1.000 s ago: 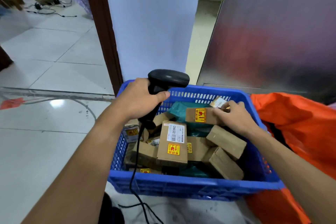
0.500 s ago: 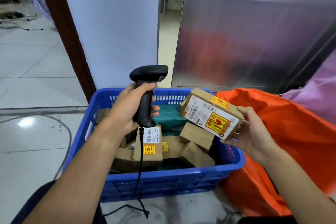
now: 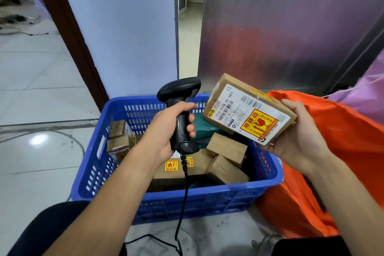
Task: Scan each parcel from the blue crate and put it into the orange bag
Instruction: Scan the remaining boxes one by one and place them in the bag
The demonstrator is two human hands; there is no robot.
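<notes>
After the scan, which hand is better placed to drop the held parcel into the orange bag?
The right hand: it holds the parcel, and the orange bag lies just beside it on that side. The left hand grips the scanner over the blue crate.

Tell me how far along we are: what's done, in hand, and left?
Done: unclear; the inside of the orange bag is hidden, so bagged parcels can't be counted. In hand: the right hand holds one parcel above the blue crate, label up, beside the scanner gripped by the left hand; not yet bagged. Left: several cardboard boxes lie in the crate.
</notes>
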